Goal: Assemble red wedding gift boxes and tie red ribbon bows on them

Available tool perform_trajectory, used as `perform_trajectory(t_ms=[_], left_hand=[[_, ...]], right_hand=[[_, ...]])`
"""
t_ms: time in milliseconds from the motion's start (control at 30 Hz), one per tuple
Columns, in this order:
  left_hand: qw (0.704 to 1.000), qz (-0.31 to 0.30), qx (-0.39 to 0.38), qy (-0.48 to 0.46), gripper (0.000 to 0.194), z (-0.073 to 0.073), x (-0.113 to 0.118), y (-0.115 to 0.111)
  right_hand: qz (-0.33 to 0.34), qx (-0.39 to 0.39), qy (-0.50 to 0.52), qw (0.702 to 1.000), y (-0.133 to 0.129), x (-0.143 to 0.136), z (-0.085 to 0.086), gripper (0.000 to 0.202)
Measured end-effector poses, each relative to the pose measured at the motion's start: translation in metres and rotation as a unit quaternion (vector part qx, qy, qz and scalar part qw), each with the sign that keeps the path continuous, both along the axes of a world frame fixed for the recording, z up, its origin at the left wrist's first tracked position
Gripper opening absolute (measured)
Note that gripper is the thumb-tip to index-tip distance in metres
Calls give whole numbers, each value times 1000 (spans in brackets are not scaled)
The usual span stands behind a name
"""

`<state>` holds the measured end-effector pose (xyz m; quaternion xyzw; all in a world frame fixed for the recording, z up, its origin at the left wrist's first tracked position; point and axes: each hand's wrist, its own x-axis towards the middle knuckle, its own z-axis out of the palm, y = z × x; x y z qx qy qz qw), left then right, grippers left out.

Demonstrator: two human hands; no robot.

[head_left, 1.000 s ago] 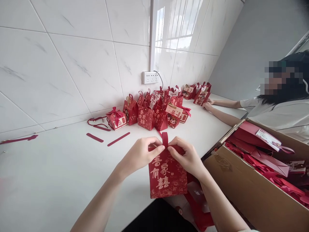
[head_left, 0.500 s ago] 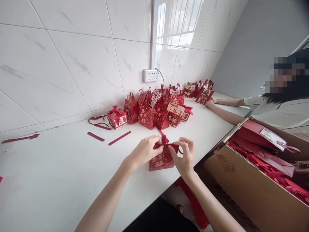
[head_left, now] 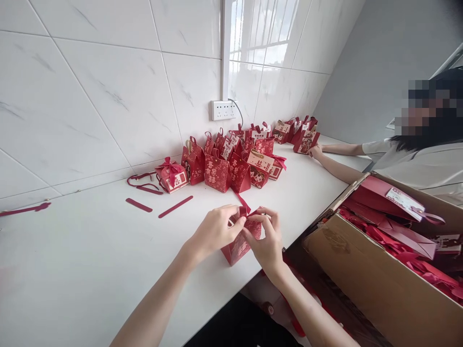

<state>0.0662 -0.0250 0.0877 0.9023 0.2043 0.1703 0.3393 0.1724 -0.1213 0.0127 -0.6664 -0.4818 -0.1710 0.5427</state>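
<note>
A red gift box (head_left: 237,248) with gold characters stands near the front edge of the white table, turned at an angle. My left hand (head_left: 217,229) pinches the ribbon loop and top of the box from the left. From the right, my right hand (head_left: 265,236) pinches the same top edge, thumb and index finger close to the left thumb. The fingertips partly hide the top. A loose red ribbon end (head_left: 241,200) stretches behind the box on the table.
Many finished-looking red boxes (head_left: 217,173) stand along the tiled wall. Red strips (head_left: 176,206) and a cord (head_left: 144,182) lie left of them. A cardboard box (head_left: 361,250) of red packaging is at right. Beyond it, a person's hand (head_left: 316,152) touches another red box.
The gift box has turned and tilted between my hands. Both hands have come closer together at its top. The view has shifted slightly.
</note>
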Motion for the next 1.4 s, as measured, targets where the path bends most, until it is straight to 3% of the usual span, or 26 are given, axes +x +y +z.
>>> perform_trajectory(t_ms=[400,533,767,1000,1167,1400], left_hand=[[994,52,-95,-11,18,-5,5,-3],[997,73,-27,6,21,-10,4,-5],[991,111,79,13,21,-33,11,-3],[984,117,132,8,20,-42,11,0],[978,148,147,-9,20,-42,12,-5],[979,130,155,7,19,-38,12,-4]], right_hand=[[-10,17,78,997,2,-6,4,5],[-23,46,32,998,7,-6,1,3],[-62,78,-26,995,19,-7,-14,6],[-134,113,-116,978,25,-8,-10,12],[-115,99,-156,976,24,-1,-7,16],[-65,90,-180,977,22,3,-11,16]])
